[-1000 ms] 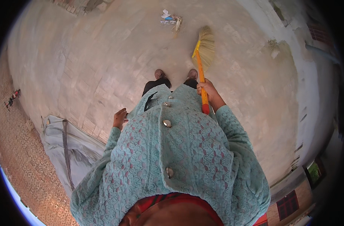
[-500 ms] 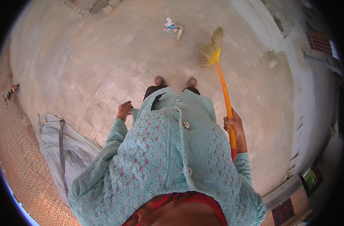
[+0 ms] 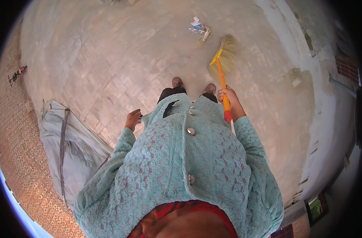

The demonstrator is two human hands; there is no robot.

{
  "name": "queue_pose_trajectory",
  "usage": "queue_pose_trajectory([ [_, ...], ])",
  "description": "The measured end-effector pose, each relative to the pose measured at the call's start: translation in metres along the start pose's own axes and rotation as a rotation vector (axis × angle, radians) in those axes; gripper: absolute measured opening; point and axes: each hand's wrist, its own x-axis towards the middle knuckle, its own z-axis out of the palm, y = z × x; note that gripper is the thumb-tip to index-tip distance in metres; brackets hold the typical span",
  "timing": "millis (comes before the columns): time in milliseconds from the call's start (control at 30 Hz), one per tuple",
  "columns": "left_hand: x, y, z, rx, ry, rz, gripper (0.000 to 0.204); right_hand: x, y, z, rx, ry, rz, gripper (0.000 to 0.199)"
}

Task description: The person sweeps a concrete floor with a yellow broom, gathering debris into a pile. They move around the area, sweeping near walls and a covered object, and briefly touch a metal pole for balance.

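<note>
My right hand point(image 3: 233, 104) is wrapped round the orange handle of a broom point(image 3: 224, 89), close to the handle's red end. The broom's yellow collar and pale, fanned bristles point(image 3: 228, 49) are ahead of my feet, at the right, by the floor. A small heap of litter point(image 3: 200, 29), with white and blue scraps and a pale, stringy piece, lies just beyond the bristles to the left. My left hand point(image 3: 133, 119) hangs beside the hem of my light-blue knitted cardigan, its fingers loosely bent and apart, with nothing visible in it.
My two shoes point(image 3: 177, 82) stand on the dusty, paved floor point(image 3: 121, 59). At the left a grey sheet point(image 3: 76, 139) covers something, near a brick surface point(image 3: 26, 150). A small red and black object point(image 3: 17, 74) lies at the far left. A pale wall point(image 3: 332, 103) curves along the right.
My right hand has moved forward and inward with the broom. The handle looks shorter and more upright, and the bristles have swung round to the right of the collar. My left hand stays by the hem.
</note>
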Motion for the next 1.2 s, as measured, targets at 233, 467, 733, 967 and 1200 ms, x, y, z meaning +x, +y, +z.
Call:
queue_pose_trajectory([
  [233,-0.003,-0.002,0.006,-0.072,-0.004,0.01,0.042,-0.016,-0.003,0.008,0.099,-0.207,-0.081,0.033],
  [467,0.015,0.006,0.027,-0.059,-0.051,0.051,0.042,-0.15,-0.008,-0.026,-0.168,0.001,-0.188,0.076],
  [733,0.018,-0.009,0.036,-0.056,-0.035,0.046,0.04,-0.198,-0.04,-0.011,-0.566,0.377,-0.153,0.079],
  [967,-0.007,-0.027,0.02,-0.101,0.012,-0.032,0.042,-0.015,-0.038,-0.037,-0.202,0.056,0.023,0.037],
  [1200,-0.026,-0.04,0.008,-0.127,0.079,-0.092,0.043,0.041,-0.044,0.046,-0.078,-0.224,-0.01,0.034],
])
